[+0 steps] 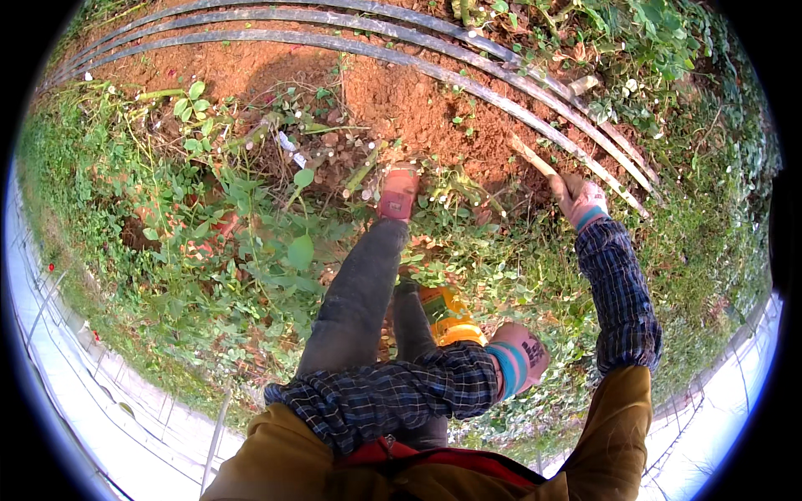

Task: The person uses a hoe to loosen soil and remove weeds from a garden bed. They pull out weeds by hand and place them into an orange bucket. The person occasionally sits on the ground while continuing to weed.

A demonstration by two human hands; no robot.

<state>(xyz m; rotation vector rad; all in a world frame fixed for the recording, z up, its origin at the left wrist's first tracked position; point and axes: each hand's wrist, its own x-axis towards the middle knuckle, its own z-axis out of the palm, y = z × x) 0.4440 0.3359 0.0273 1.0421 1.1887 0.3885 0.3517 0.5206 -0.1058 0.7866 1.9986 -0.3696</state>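
Observation:
My right hand (575, 200), in a pink glove with a blue-striped cuff, is wrapped round a wooden stick (532, 155). The stick slants up and left to the bare reddish soil, where its far tip rests against or just over the dirt. My left arm crosses in front of my body. At its end my left hand (521, 359), gloved the same way, shows its back, and its fingers are hidden. Close beside it, partly behind the sleeve, is a yellow-orange plastic container (451, 313) with a green patch.
Three dark hoses (368, 46) curve over the soil ahead. Cut stems (361, 171) and leafy plants (242, 209) stand at the left of my reddish shoe (398, 192). Green weeds (693, 250) spread at the right. Pale sheeting (109, 409) lies at the lower left.

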